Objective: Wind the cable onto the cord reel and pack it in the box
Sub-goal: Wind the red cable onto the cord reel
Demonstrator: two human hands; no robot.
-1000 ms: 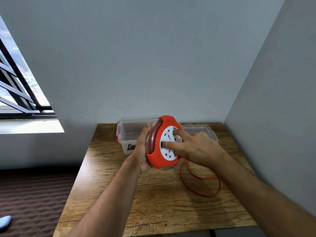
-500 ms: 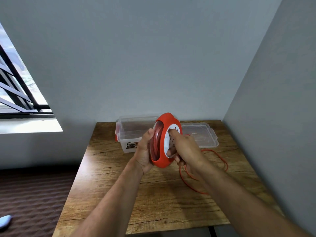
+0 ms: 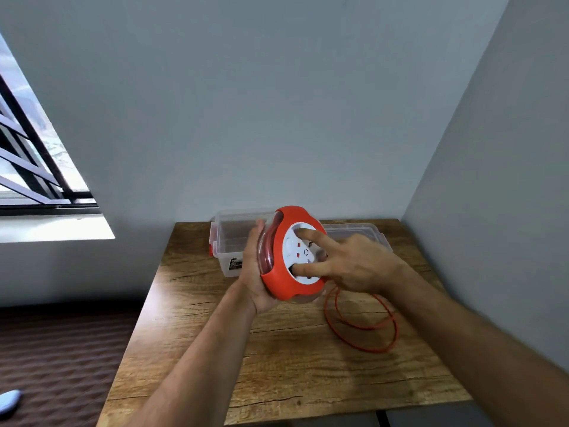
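An orange cord reel (image 3: 281, 280) with a white socket face is held upright above the wooden table (image 3: 277, 365). My left hand (image 3: 254, 272) cups its back and lower rim. My right hand (image 3: 345, 263) presses its fingertips into the white face, index finger near the top, another finger low down. Wound orange cable shows through the reel's clear side. A loose loop of orange cable (image 3: 363, 328) trails from under the reel onto the table at the right. Behind the reel stands a clear plastic box (image 3: 229, 238) without its lid.
The box's clear lid (image 3: 366, 232) lies flat to the right of the box by the back wall. Grey walls close the table in behind and at the right. A window is at the far left, and dark patterned floor lies to the left of the table.
My right hand has turned on the reel's white face, from wrapped over it to fingers spread on it. The loose cable loop has shifted on the table.
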